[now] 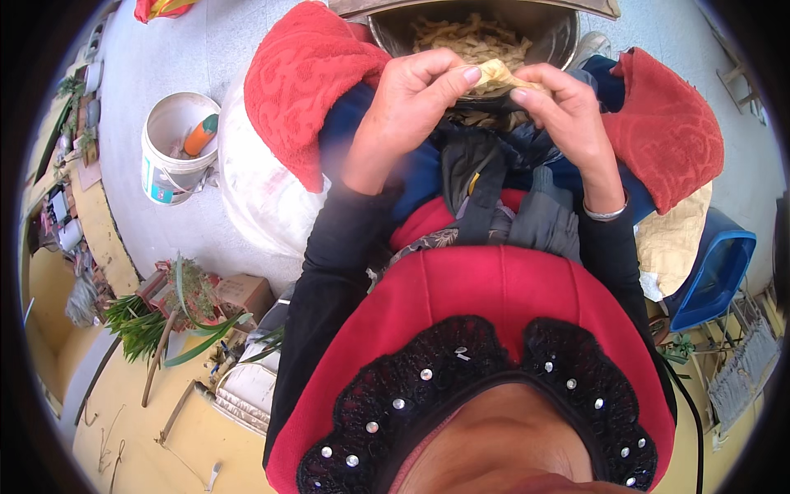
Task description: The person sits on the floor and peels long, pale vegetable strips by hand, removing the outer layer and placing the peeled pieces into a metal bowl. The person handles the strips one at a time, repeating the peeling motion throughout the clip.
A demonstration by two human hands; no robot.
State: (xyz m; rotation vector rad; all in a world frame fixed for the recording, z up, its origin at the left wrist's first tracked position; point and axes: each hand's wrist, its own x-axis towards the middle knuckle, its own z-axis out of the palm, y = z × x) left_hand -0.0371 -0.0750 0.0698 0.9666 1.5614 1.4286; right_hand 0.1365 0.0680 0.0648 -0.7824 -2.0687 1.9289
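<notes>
My left hand and my right hand pinch a twisted pale-yellow strip between thumbs and fingers, one at each end. The strip looks soft and crumpled; its exact material I cannot tell. Just beyond and beneath it, a metal basin holds a heap of similar yellowish pieces. More such pieces show below the hands, beside black plastic in my lap. Red towels cover both knees, one on the left and one on the right.
A white bucket containing an orange and green object stands at left. Close to my left leg lies a white sack. A blue plastic container is at right, potted plants behind left. A board lies across the basin's far side.
</notes>
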